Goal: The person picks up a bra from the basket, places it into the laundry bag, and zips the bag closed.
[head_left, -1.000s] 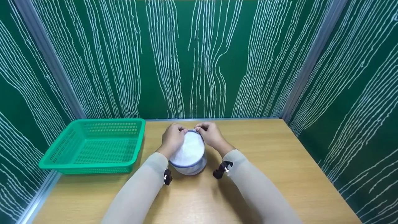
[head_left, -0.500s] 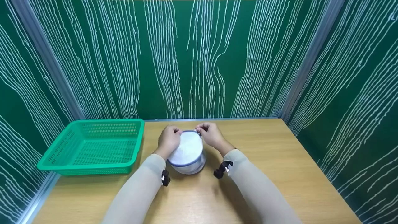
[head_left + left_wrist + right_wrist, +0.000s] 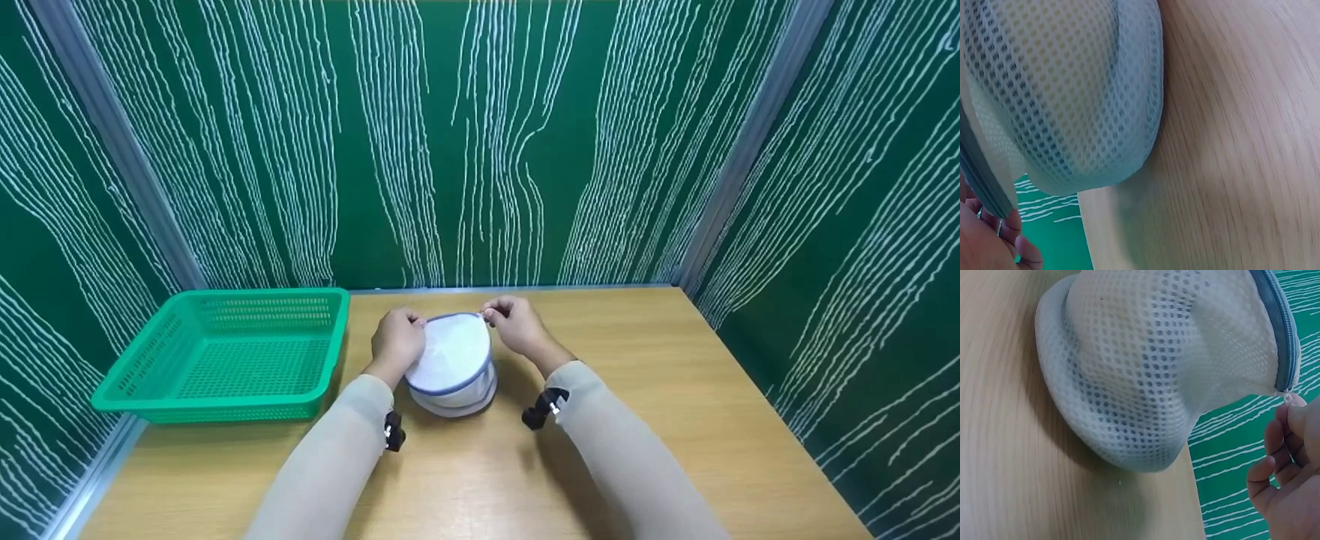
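Observation:
A white mesh laundry bag (image 3: 450,352) with a blue zipper round its top stands on the table, its side bulging near the base. In the head view my left hand (image 3: 398,340) holds the far-left part of the rim. The left wrist view shows those fingers (image 3: 1010,225) at the blue zipper (image 3: 982,169). At the far-right part of the rim, my right hand (image 3: 517,326) pinches the small zipper pull (image 3: 1288,398) between thumb and index finger. The other fingers of that hand are loosely curled. The white top panel lies across the opening.
To the left on the wooden table (image 3: 637,420) stands a green plastic basket (image 3: 322,401) with slotted sides. Green walls (image 3: 510,150) with white wavy lines close off the back and both sides. Black wrist cameras (image 3: 536,414) sit on the sleeves.
My left hand has moved left and slightly nearer along the rim. The right hand, with the zipper pull, has shifted a little to the right, so the hands are farther apart.

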A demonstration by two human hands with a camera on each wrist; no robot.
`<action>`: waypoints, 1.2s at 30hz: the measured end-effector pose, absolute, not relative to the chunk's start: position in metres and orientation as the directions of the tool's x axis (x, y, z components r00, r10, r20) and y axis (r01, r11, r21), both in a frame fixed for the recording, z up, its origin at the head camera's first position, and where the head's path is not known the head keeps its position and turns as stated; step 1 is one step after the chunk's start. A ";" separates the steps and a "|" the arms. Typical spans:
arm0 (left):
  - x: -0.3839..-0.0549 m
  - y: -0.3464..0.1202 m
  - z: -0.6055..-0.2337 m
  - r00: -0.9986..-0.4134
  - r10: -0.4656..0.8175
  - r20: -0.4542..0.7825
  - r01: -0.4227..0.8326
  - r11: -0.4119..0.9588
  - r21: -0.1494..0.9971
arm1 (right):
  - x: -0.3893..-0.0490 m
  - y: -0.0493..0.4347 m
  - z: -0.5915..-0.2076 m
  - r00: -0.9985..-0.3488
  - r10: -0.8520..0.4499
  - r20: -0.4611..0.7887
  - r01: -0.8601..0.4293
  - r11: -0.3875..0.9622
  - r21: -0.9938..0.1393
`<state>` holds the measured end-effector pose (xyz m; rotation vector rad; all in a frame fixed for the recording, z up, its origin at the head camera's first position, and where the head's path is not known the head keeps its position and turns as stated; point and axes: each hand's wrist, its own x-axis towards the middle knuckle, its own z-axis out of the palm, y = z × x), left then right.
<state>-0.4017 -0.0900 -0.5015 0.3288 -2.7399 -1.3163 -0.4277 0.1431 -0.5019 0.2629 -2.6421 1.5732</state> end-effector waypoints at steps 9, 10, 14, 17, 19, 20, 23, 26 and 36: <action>-0.399 -0.092 -0.500 -0.971 -0.239 -0.009 -0.155 0.601 0.784 | -0.425 0.151 -0.502 -0.979 -0.169 0.115 -0.185 0.497 -0.848; -0.399 -0.093 -0.501 -0.971 -0.239 -0.015 -0.158 0.596 0.787 | -0.425 0.153 -0.502 -0.978 -0.177 0.114 -0.189 0.500 -0.845; -0.400 -0.094 -0.503 -0.972 -0.234 -0.025 -0.162 0.589 0.792 | -0.424 0.156 -0.503 -0.973 -0.200 0.117 -0.205 0.504 -0.839; -0.400 -0.094 -0.505 -0.974 -0.226 -0.031 -0.161 0.585 0.795 | -0.423 0.157 -0.505 -0.971 -0.206 0.124 -0.213 0.498 -0.841; -0.400 -0.094 -0.506 -0.976 -0.215 -0.043 -0.159 0.561 0.813 | -0.423 0.157 -0.506 -0.970 -0.206 0.130 -0.220 0.508 -0.833; -0.400 -0.095 -0.506 -0.977 -0.209 -0.051 -0.160 0.545 0.823 | -0.423 0.157 -0.507 -0.969 -0.209 0.132 -0.224 0.513 -0.829; -0.399 -0.095 -0.505 -0.978 -0.194 -0.073 -0.161 0.492 0.855 | -0.423 0.157 -0.507 -0.964 -0.229 0.138 -0.244 0.544 -0.803; -0.396 -0.094 -0.501 -0.982 -0.177 -0.064 -0.145 0.491 0.859 | -0.422 0.158 -0.506 -0.961 -0.242 0.131 -0.249 0.565 -0.787; -0.378 -0.101 -0.476 -0.987 -0.160 0.021 -0.078 0.586 0.806 | -0.420 0.171 -0.500 -0.964 -0.217 0.154 -0.252 0.558 -0.791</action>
